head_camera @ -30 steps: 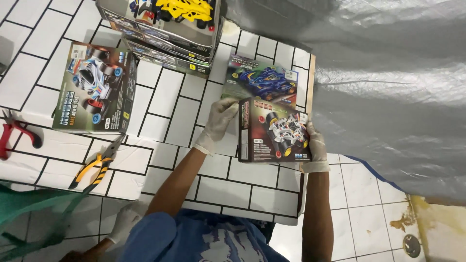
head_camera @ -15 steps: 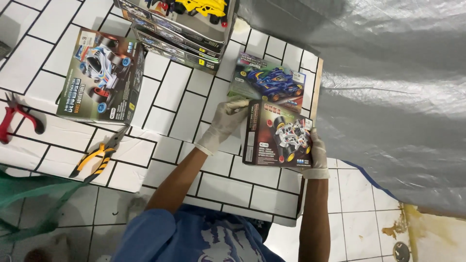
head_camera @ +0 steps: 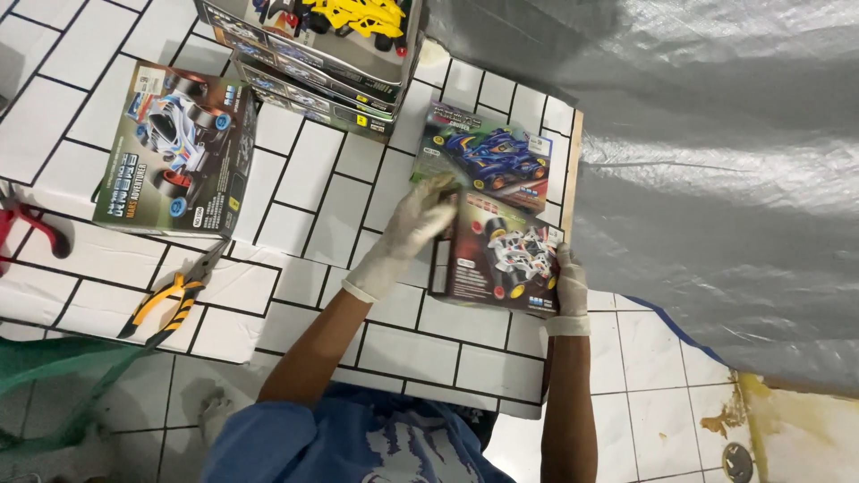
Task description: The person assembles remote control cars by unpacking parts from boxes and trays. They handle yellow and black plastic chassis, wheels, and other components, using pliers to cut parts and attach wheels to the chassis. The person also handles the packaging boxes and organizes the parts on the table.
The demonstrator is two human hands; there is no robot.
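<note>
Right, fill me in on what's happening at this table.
A person in white gloves holds a toy car box on the tiled table: left hand on its upper left corner, right hand at its lower right edge. A blue car box lies just above, pliers to the left.

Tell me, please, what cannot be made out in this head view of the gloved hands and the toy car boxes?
- Left hand: fingertips blurred at the dark box's top corner; grip unclear.
- Right hand: fingers behind the box's right edge.
- Stacked boxes: cut off by the top edge.
- Red tool: cut off by the left edge.
- Pliers: jaw tips too small.
</note>
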